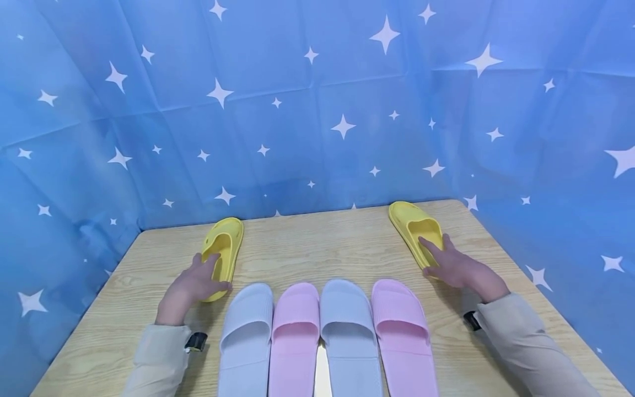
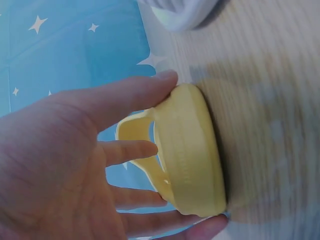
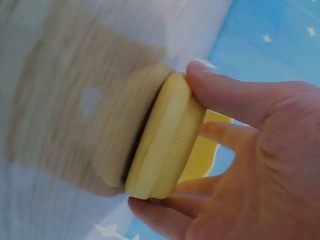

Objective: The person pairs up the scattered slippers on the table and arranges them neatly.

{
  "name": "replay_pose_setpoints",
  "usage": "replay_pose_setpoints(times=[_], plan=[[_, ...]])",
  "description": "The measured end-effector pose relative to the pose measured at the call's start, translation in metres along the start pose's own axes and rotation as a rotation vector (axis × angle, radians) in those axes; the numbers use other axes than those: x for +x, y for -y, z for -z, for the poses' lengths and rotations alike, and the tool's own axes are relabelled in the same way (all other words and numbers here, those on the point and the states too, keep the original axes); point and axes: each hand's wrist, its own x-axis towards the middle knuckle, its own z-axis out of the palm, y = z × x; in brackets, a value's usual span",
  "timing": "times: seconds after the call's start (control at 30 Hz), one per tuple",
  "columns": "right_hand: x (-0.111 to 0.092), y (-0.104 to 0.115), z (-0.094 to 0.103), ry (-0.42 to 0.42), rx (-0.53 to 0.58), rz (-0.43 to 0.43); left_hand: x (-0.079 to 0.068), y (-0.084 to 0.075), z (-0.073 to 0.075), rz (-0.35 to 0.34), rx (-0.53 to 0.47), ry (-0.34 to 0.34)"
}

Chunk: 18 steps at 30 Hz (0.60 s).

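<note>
A yellow clog (image 1: 231, 226) lies near the table's far left corner, its toe toward the curtain. My left hand (image 1: 195, 282) holds it at the heel; in the left wrist view the thumb and outer fingers span the heel (image 2: 190, 155) from side to side. Toward the far right corner lies a second yellow clog (image 1: 404, 213), toe angled to the left. My right hand (image 1: 458, 267) grips its heel (image 3: 162, 142) between thumb and fingers. Both clogs appear to rest on the table, well apart.
Two grey-blue slides (image 1: 246, 303) and two pink slides (image 1: 297, 300) stand alternating in a row at the near middle, toes pointing away. Beneath everything is a wood-grain table (image 1: 317, 242). A blue curtain with white stars (image 1: 297, 132) borders its back and sides.
</note>
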Motion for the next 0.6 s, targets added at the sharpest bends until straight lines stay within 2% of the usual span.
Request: replay_pose_setpoints(times=[0.23, 0.6], plan=[[0.0, -0.001, -0.001, -0.006, 0.033, 0.019, 0.005, 0.003, -0.007, -0.028, -0.001, -0.04], [-0.001, -0.003, 0.0, -0.02, 0.005, 0.027, 0.012, 0.0, -0.013, -0.051, -0.02, -0.108]])
